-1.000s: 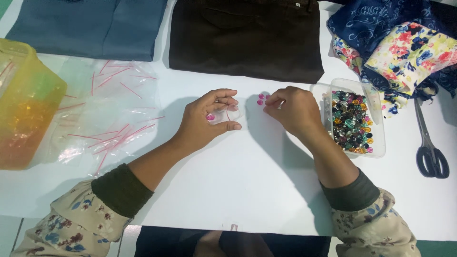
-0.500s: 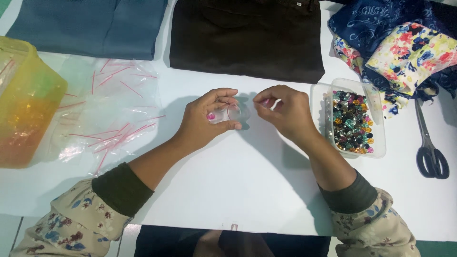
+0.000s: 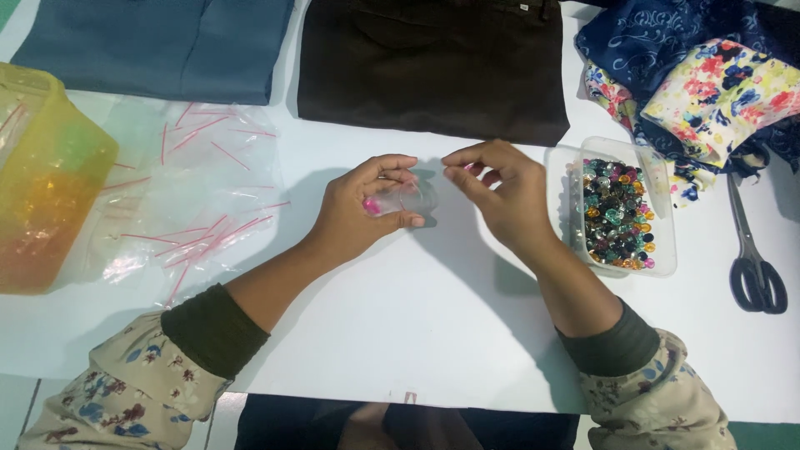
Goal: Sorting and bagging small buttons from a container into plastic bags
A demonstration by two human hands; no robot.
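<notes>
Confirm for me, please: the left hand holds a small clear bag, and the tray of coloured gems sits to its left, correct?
Not quite. The left hand does hold the small clear bag, but the head view shows the tray of coloured gems on the right, beside the right hand.

you're working over a white table. along its far edge lie folded blue-grey trousers, folded dark brown trousers and a heap of floral fabrics. at your left sit a translucent yellow container and a spread of clear zip bags with red strips. at your right stand a clear tub of coloured gems and black-handled scissors.
</notes>
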